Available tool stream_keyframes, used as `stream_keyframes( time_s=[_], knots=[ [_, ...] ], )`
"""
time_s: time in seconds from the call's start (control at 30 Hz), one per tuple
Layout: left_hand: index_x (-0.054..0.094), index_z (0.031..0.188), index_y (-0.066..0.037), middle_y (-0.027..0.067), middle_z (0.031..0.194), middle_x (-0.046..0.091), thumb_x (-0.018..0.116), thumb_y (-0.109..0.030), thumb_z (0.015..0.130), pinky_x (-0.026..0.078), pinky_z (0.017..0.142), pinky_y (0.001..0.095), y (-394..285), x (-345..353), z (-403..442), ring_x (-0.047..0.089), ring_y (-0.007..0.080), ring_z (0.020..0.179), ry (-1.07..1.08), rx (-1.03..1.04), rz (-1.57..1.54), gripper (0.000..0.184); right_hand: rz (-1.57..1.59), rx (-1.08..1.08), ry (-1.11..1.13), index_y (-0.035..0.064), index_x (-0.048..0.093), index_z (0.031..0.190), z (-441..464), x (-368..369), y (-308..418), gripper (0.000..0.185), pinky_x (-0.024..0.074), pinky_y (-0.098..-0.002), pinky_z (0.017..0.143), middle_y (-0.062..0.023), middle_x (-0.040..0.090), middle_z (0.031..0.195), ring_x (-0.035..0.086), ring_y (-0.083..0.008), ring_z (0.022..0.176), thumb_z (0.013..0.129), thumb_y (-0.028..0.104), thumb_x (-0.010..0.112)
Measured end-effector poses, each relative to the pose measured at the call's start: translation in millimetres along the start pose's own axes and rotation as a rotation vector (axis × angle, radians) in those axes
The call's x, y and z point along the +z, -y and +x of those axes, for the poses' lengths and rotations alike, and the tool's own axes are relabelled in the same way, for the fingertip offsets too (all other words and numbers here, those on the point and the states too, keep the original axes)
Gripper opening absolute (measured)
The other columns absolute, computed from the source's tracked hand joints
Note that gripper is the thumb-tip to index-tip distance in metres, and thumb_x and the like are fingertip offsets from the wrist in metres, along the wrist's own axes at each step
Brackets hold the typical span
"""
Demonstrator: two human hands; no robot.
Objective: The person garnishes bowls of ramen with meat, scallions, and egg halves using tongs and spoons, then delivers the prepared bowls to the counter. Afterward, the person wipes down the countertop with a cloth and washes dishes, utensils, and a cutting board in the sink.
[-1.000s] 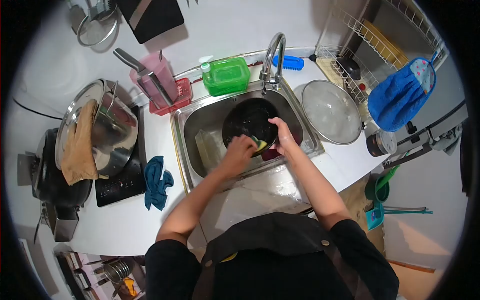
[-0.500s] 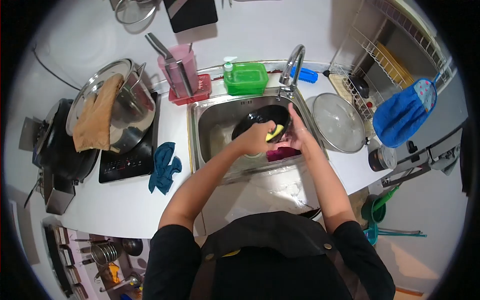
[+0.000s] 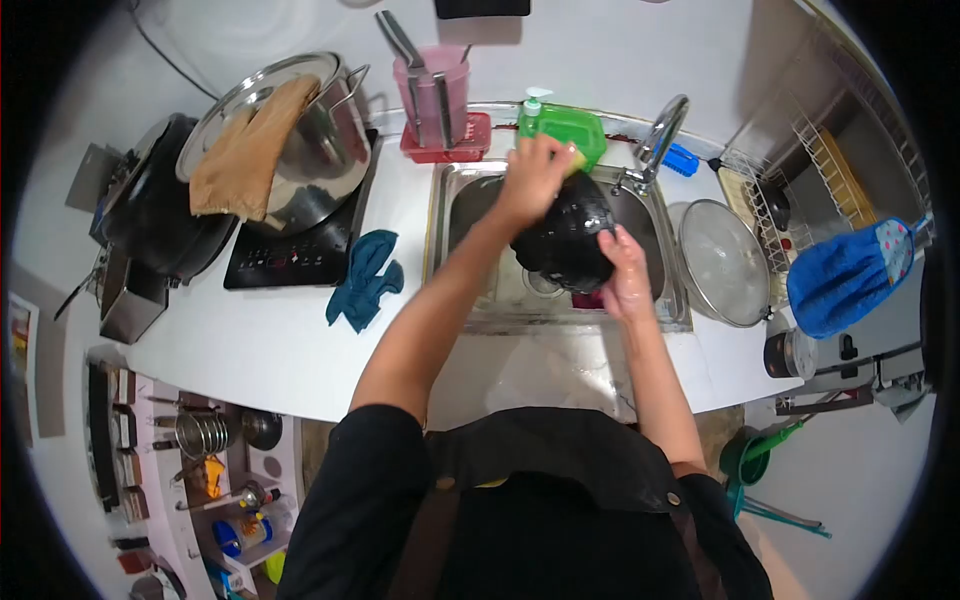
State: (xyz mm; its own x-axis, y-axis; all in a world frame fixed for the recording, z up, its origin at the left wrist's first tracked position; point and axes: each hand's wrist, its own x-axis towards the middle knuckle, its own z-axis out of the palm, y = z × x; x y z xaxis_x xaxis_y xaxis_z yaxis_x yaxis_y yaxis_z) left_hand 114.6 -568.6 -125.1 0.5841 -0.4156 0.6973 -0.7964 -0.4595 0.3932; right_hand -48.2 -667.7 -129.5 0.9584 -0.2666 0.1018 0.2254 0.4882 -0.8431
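A wet, dark round bowl (image 3: pixel 568 240) is tilted over the steel sink (image 3: pixel 470 212), its glossy outer side turned toward me. My right hand (image 3: pixel 627 272) is closed on its right edge, thumb lying on the black surface. At the bowl's upper left, my left hand (image 3: pixel 535 180) is closed around a yellow sponge (image 3: pixel 576 160), mostly covered by the fingers. Under the bowl, part of a dark pink item (image 3: pixel 588 300) shows in the sink beside the drain (image 3: pixel 541 287).
Behind the sink stand a green container (image 3: pixel 590 128), a pump bottle (image 3: pixel 532 112) and a curved faucet (image 3: pixel 664 140). A mesh strainer (image 3: pixel 724 262) is at the right. To the left lie a teal cloth (image 3: pixel 366 282) and an induction cooker (image 3: pixel 290 262) bearing a large steel pot (image 3: pixel 325 150).
The bowl has turned from showing its inside to showing its outside. My left hand and the sponge have moved up to its far edge. The camera view has shifted left.
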Motion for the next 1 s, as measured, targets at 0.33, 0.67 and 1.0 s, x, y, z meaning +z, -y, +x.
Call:
stream_keyframes(
  time_s=[0.33, 0.67, 1.0],
  knots=[
    [0.061, 0.062, 0.002, 0.0111, 0.054, 0.059, 0.063, -0.016, 0.076, 0.041, 0.044, 0.0346, -1, 0, 23, 0.054, 0.0157, 0.046, -0.194, -0.611, -0.582, 0.023, -0.244, -0.118, -0.007, -0.0076, 0.056, 0.111, -11, 10, 23, 0.03, 0.0417, -0.0218, 0.084, -0.0065, 0.063, 0.101, 0.056, -0.0087, 0.091, 0.085, 0.008, 0.06],
    [0.058, 0.086, -0.007, 0.0073, 0.083, 0.059, 0.058, -0.017, 0.08, 0.044, 0.072, 0.0318, -20, 11, 26, 0.055, 0.0201, 0.076, -0.038, -0.221, -0.884, 0.012, -0.14, -0.016, -0.021, -0.0036, 0.058, 0.11, -10, -9, 33, 0.027, 0.0431, -0.0229, 0.082, -0.0059, 0.064, 0.102, 0.057, -0.0086, 0.092, 0.087, 0.011, 0.058],
    [0.059, 0.103, -0.006, 0.0093, 0.091, 0.064, 0.038, -0.035, 0.094, 0.051, 0.078, 0.0344, 24, 35, -49, 0.062, 0.0208, 0.082, 0.183, -0.792, -1.859, 0.037, -0.163, 0.065, 0.192, -0.0006, 0.046, 0.123, 0, -26, 54, 0.046, 0.0426, -0.0284, 0.09, -0.0064, 0.057, 0.116, 0.056, -0.0137, 0.102, 0.085, 0.019, 0.063]
  ],
)
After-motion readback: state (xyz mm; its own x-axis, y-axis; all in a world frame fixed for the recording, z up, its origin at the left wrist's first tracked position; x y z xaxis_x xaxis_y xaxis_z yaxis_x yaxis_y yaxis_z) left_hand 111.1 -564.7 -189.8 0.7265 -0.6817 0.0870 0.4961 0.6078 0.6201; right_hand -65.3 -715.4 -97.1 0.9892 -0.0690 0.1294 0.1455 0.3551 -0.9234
